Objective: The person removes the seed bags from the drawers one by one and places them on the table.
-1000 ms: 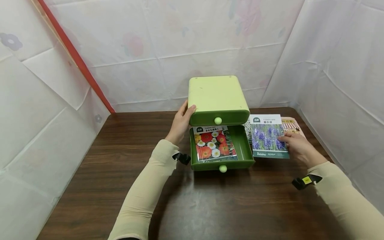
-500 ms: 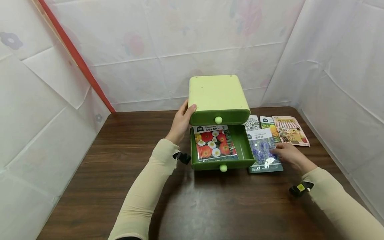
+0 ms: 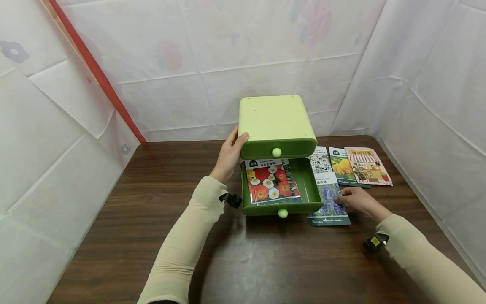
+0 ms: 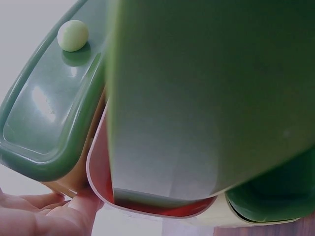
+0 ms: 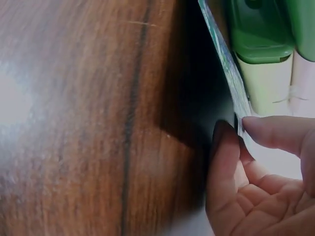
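My right hand pinches the right edge of a purple-flower seed packet beside the open lower drawer. In the right wrist view, the packet stands tilted between thumb and fingers, lifted from the table on this side. My left hand rests along the left side of a small green drawer box, its thumb at the upper front corner. The pulled-out lower drawer contains a red-and-white flower seed packet, with another packet partly hidden under it. The upper drawer is closed.
Right of the box lie a white-flower packet, a yellow-flower packet and a pink packet with a striped awning, which overlaps the yellow one. A white sheet hangs behind the dark wooden table.
My right hand has brought the purple-flower packet down and toward the front left, uncovering the packets behind it. The left hand and drawer box have stayed in place.
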The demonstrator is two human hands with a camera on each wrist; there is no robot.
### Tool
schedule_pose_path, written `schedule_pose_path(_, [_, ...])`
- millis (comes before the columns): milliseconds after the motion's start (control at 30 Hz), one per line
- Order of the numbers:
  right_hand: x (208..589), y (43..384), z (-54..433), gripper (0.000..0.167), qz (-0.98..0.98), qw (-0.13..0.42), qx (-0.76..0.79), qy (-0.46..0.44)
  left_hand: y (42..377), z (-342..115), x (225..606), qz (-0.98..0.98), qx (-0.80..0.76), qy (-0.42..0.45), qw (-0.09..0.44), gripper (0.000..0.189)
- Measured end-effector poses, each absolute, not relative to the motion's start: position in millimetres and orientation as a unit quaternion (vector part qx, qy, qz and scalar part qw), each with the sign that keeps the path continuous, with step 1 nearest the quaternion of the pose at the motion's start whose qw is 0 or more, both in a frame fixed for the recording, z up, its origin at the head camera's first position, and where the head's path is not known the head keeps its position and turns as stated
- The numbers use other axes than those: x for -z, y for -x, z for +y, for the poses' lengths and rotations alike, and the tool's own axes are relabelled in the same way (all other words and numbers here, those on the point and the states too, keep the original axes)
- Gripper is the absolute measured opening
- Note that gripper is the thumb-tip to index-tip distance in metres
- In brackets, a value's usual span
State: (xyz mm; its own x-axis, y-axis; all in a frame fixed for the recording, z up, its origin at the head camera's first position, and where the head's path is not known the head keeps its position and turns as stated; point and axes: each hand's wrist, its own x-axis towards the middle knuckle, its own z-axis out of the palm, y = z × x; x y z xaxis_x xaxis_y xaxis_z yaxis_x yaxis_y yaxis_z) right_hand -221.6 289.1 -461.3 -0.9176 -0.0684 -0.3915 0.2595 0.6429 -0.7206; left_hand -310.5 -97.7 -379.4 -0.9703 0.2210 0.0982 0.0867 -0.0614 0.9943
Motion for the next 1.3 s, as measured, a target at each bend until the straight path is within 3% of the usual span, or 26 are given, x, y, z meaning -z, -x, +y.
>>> schedule_pose_path(1300, [454.2, 223.9, 286.7, 0.027, 0.915, 0.156, 0.369, -0.048, 310.2, -97.1, 378.1, 0.695, -0.709, -0.109, 0.041, 0.071])
